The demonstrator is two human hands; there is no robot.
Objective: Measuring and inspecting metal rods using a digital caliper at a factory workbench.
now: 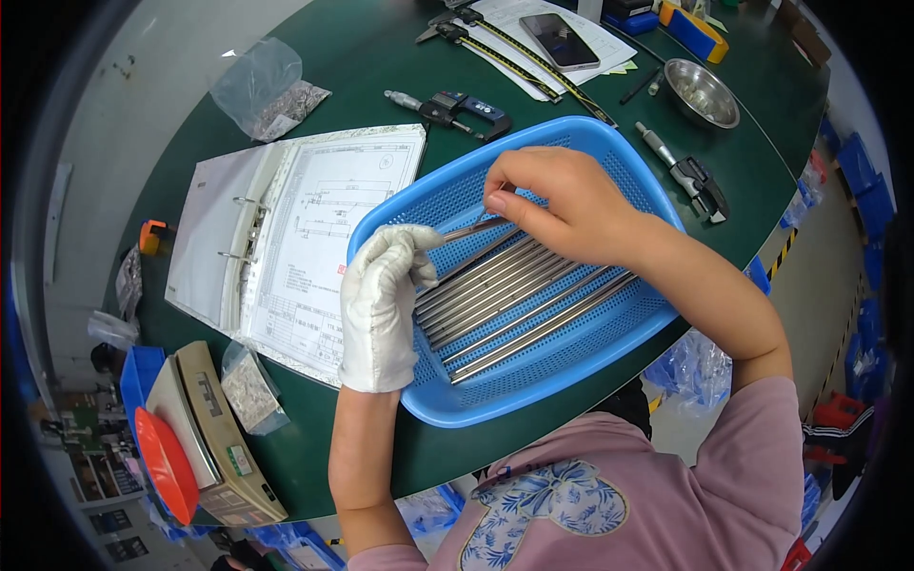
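Note:
My left hand (379, 309), in a white glove, is closed around one end of a thin metal rod (473, 229) above the left part of a blue perforated plastic basket (490, 410). Bare and bent at the wrist, my right hand (562, 200) pinches thumb and forefinger together just over the rod's other end. Whatever sits in that pinch is too small to make out. Below both hands, several more metal rods (505, 290) lie side by side in the basket, slanting up to the right. The right hand and forearm hide some of their far ends.
Left of the basket lies an open ring binder (324, 205) with a drawing. A digital micrometer (462, 111) is behind it, another micrometer (685, 174) to the right. Calipers (514, 67), a phone (560, 42) and a metal bowl (702, 92) are farther back. A weighing scale (214, 428) stands front left.

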